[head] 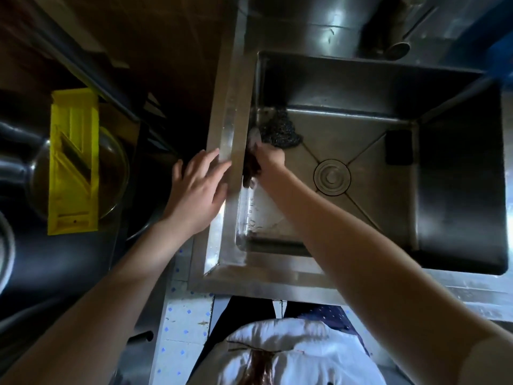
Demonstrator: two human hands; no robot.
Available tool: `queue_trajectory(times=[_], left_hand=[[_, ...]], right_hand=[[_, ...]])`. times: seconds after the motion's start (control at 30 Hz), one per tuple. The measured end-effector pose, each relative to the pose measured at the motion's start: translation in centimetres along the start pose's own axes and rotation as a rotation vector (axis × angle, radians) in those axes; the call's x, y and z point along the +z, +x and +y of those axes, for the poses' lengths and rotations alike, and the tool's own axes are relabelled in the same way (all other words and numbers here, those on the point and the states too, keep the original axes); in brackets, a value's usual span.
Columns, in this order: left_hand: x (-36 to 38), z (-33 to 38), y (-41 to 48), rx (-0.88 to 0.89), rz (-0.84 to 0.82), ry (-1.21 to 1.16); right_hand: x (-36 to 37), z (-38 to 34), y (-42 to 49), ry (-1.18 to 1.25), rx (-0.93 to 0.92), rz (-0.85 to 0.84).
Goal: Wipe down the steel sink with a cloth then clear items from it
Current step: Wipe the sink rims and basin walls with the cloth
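Dim, soft, wide-angle edge distortion

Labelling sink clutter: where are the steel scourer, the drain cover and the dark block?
steel scourer (281, 132), head view, middle of mesh
drain cover (332, 177), head view, centre knob
dark block (399, 147), head view, top face

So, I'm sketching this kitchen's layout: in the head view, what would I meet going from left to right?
In order: yellow slicer, left hand on the sink rim, dark cloth gripped by the right hand, drain, black pad.
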State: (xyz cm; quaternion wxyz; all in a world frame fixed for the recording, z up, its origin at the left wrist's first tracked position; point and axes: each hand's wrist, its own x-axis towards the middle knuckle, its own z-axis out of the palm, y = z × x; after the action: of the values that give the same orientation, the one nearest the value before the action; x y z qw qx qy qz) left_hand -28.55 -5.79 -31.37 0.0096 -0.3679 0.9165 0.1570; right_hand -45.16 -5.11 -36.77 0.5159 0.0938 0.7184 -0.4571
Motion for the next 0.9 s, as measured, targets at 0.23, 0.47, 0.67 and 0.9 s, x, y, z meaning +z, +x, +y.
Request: queue_trajectory(times=[0.23,0.47,0.67,0.9], left_hand=[[-0.2,-0.3,2.0,0.031,-0.021,-0.003],[-0.4,-0.9,4.2,-0.009,-0.005,-0.010],[-0.5,-1.3,6.6,0.023,-0.015,0.001],[-0.5,-1.5,8.4,0.039,-0.007,-0.038]], right_hand=[[-0.2,-2.2,1.7,0.035,-0.107,-0.080],[-1.6,11.3,1.4,-0.316,0.228,0.001],[-1.1,8.7,3.1,-0.197,0.204,0.026],[1.4,-6.8,6.8,0.044,-0.181,-0.060]])
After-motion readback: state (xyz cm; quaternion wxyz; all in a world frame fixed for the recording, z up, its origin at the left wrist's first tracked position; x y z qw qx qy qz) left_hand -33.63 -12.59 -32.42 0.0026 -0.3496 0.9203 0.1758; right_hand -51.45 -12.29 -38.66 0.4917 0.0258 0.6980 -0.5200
